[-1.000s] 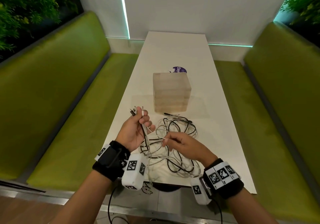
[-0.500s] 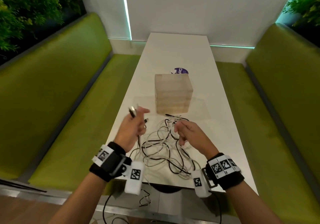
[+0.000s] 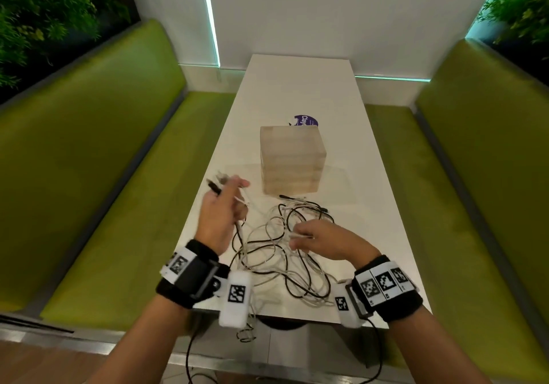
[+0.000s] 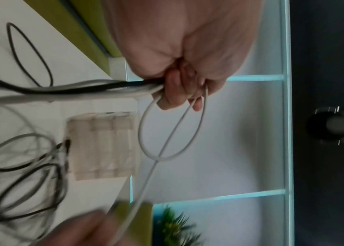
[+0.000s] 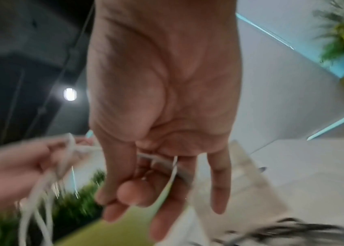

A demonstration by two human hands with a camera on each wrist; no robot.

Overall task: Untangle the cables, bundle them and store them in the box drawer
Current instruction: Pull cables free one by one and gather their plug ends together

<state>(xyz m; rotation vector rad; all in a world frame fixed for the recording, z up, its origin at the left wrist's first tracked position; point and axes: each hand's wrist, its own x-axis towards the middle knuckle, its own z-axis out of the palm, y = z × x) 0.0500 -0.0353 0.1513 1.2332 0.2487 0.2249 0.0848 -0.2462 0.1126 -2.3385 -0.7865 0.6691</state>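
Observation:
A tangle of white and black cables (image 3: 279, 253) lies on the near end of the white table (image 3: 300, 86). My left hand (image 3: 222, 208) is raised over the table's left edge and grips several cable ends (image 3: 218, 180), black and white, that stick up past its fingers; in the left wrist view a white loop (image 4: 167, 133) hangs from that fist (image 4: 179, 69). My right hand (image 3: 320, 239) hovers over the tangle and pinches one white cable (image 3: 300, 236), seen between thumb and fingers in the right wrist view (image 5: 167, 179). The pale wooden drawer box (image 3: 292, 159) stands just beyond the cables.
A purple round sticker (image 3: 306, 120) lies behind the box. Green benches (image 3: 98, 152) run along both sides of the table, the right one (image 3: 475, 175) close by. Thin cables (image 3: 246, 333) dangle over the table's near edge. Plants (image 3: 44, 9) stand at the back corners.
My left hand has lifted the cable ends higher and further left. My right hand moved up toward the box, then came back down near the tangle's middle, holding a white cable.

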